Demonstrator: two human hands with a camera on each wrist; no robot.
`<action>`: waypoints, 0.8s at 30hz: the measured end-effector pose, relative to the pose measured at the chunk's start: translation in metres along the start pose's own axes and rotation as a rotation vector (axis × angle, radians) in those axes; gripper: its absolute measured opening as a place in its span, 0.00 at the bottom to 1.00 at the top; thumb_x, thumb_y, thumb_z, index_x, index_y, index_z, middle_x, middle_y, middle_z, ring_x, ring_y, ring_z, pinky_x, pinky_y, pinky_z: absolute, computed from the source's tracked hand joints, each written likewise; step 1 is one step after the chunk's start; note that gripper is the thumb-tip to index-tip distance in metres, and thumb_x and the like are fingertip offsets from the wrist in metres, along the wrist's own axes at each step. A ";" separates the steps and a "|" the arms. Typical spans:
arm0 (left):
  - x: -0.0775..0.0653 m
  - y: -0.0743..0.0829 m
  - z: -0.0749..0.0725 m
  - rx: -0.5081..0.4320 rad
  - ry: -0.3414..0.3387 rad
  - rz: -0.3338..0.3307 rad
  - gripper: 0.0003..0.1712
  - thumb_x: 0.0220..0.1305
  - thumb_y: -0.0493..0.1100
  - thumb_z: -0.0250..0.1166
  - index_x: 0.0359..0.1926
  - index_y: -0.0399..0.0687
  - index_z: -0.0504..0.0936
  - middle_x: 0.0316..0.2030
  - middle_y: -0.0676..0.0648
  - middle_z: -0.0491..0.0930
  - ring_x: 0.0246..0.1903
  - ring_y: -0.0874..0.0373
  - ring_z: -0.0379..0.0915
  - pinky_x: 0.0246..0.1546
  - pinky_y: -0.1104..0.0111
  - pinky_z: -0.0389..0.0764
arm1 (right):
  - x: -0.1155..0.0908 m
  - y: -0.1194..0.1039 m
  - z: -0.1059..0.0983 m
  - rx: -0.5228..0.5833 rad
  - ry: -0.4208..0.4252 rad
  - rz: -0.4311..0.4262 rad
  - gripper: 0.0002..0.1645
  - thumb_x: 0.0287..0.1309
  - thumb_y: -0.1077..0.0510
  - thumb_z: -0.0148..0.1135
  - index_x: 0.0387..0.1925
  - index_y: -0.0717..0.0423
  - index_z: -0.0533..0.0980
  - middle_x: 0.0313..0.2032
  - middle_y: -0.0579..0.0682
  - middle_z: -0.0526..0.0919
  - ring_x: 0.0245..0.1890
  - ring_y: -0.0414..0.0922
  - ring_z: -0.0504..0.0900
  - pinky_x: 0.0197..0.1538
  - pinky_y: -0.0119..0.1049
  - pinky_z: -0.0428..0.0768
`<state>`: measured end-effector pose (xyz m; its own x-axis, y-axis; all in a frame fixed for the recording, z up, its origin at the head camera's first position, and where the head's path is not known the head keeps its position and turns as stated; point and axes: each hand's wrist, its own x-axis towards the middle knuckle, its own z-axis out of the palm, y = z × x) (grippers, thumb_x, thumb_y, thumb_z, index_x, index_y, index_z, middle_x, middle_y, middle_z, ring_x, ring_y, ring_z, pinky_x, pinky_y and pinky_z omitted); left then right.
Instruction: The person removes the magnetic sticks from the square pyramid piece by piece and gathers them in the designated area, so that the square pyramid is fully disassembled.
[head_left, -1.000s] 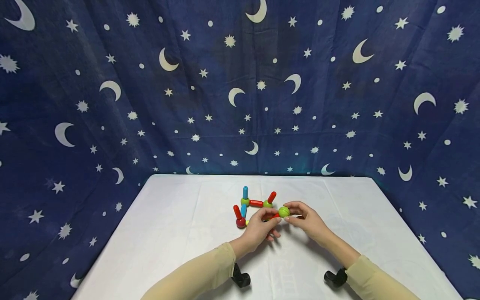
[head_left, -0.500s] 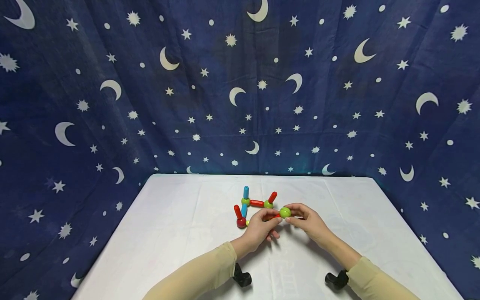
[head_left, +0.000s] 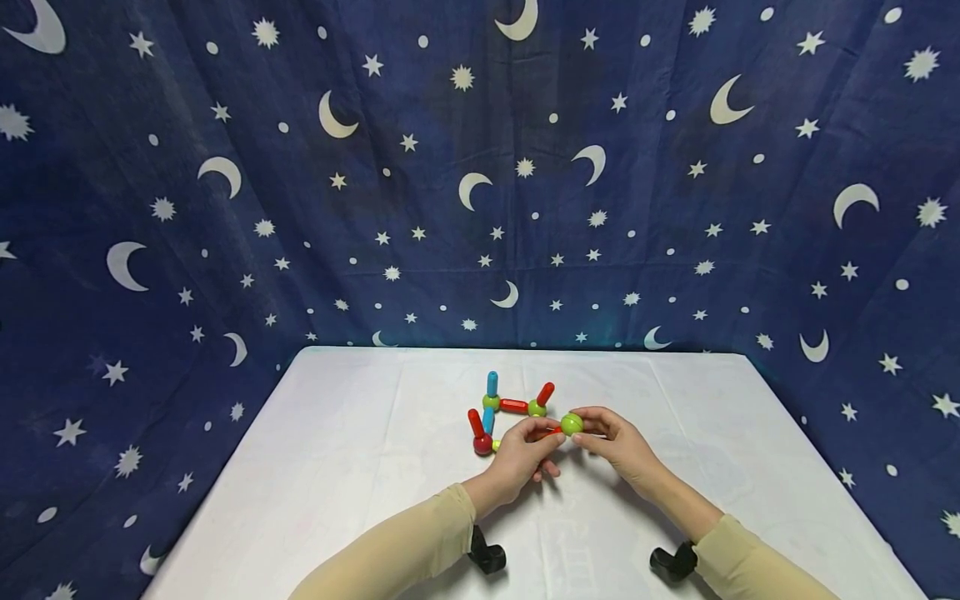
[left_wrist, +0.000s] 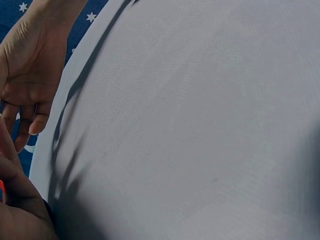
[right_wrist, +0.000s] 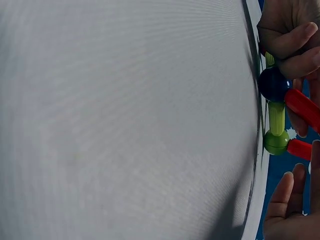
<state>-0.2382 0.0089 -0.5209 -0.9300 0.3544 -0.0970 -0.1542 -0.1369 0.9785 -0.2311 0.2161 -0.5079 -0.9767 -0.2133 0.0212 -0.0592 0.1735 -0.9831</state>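
Observation:
Near the middle of the table, a frame of coloured toy sticks and balls lies under my hands. My left hand (head_left: 516, 460) pinches a red stick (head_left: 553, 431), mostly covered by its fingers. Beside it, my right hand (head_left: 624, 448) holds a green ball (head_left: 572, 424) at that stick's end between thumb and fingers. Behind stand an upright blue stick (head_left: 492, 383) and a tilted red stick (head_left: 546, 393), both on green balls. A red ball (head_left: 483, 443) bearing another red stick sits left of my left hand. The right wrist view also shows a dark blue ball (right_wrist: 274, 84) near my left fingers.
A white cloth covers the table (head_left: 360, 467). Dark blue star-patterned fabric (head_left: 420, 192) hangs behind it and at both sides. Black wrist mounts (head_left: 489, 557) stick out beneath both sleeves.
The green ball has turned slightly and moved a touch to the right with my right fingers. Both hands keep their grip, and the rest of the frame stays put.

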 end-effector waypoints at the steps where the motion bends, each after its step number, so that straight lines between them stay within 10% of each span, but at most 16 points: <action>1: 0.000 0.000 0.000 -0.002 0.001 0.001 0.16 0.68 0.43 0.70 0.54 0.44 0.81 0.39 0.47 0.82 0.16 0.61 0.78 0.14 0.76 0.69 | 0.000 0.000 0.000 -0.001 0.002 0.001 0.32 0.64 0.54 0.71 0.65 0.61 0.73 0.54 0.59 0.82 0.49 0.45 0.82 0.51 0.42 0.81; 24: 0.000 0.002 -0.001 -0.003 0.006 -0.013 0.15 0.68 0.43 0.70 0.53 0.45 0.82 0.43 0.39 0.82 0.15 0.62 0.76 0.13 0.76 0.68 | 0.002 0.000 -0.003 -0.038 0.021 0.006 0.29 0.63 0.52 0.73 0.62 0.57 0.77 0.51 0.53 0.85 0.48 0.48 0.83 0.50 0.42 0.82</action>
<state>-0.2391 0.0080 -0.5191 -0.9299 0.3508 -0.1106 -0.1671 -0.1351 0.9766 -0.2341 0.2187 -0.5072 -0.9812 -0.1921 0.0199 -0.0610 0.2108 -0.9756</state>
